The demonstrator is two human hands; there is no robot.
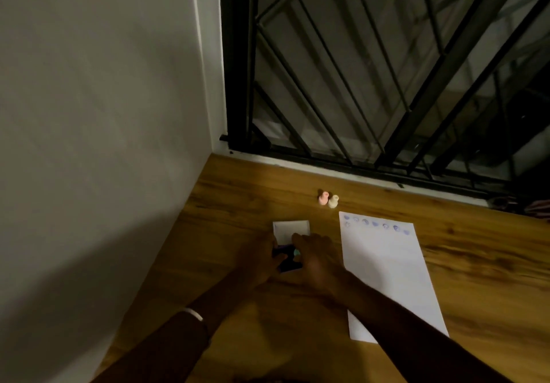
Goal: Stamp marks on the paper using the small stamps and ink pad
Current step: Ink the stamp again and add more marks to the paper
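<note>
A white sheet of paper (387, 269) lies on the wooden table (238, 210), with a row of blue stamp marks along its top edge. Left of it sits the dark ink pad (287, 265) with its white lid (291, 229) open behind it. My left hand (259, 260) grips the pad's left side. My right hand (315, 259) is over the pad, fingers closed on a small teal stamp (296, 252) pressed toward the ink. A pink stamp (323, 197) and a cream stamp (333, 201) stand upright farther back.
A grey wall (104, 144) bounds the table on the left. A black metal window grille (387, 70) stands along the table's far edge. A pale bracelet (193, 313) is on my left wrist.
</note>
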